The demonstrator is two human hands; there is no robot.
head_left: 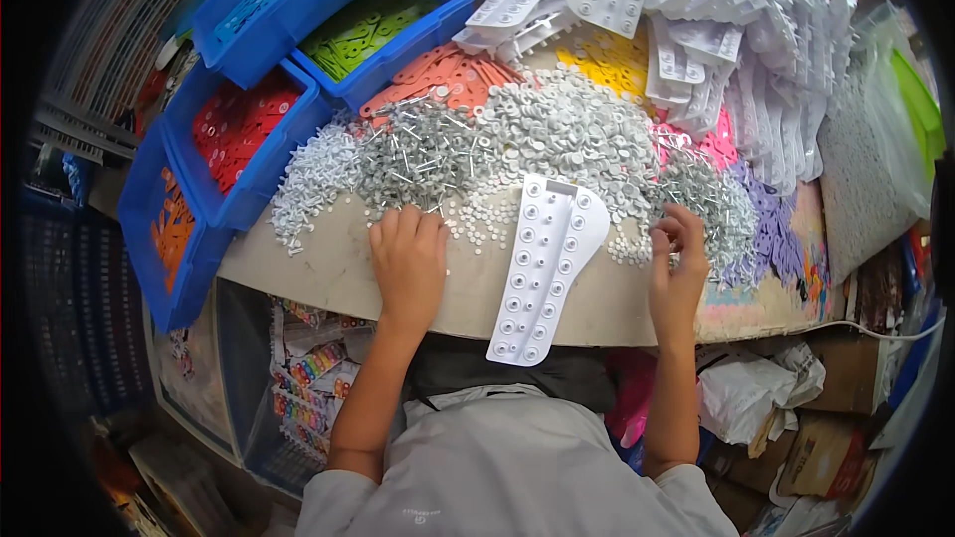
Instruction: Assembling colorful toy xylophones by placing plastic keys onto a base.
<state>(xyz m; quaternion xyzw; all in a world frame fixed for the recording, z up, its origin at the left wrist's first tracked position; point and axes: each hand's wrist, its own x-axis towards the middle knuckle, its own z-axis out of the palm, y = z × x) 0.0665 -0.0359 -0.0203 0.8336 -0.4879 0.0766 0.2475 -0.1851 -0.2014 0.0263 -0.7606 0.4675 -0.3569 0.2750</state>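
A white plastic tray strip (540, 273), with rows of round sockets and a wider upper end, lies between my hands and juts over the table's front edge. My left hand (408, 259) is at the near edge of a heap of small metal pins (413, 154), fingers bent down and together, fingertips hidden. My right hand (680, 254) is raised beside a second pin heap (701, 189), fingers curled inward in a pinch. What either hand may hold is too small to see. Tiny white discs (477, 224) lie scattered near the strip, below a large heap of white round caps (567, 129).
Blue bins (224, 204) at the left hold red, orange, green and blue flat pieces. Stacked white strips (736, 30) rise at the back right. Salmon (448, 80), yellow (612, 62) and purple pieces (774, 224) ring the heaps. A white cable (885, 334) runs at the right.
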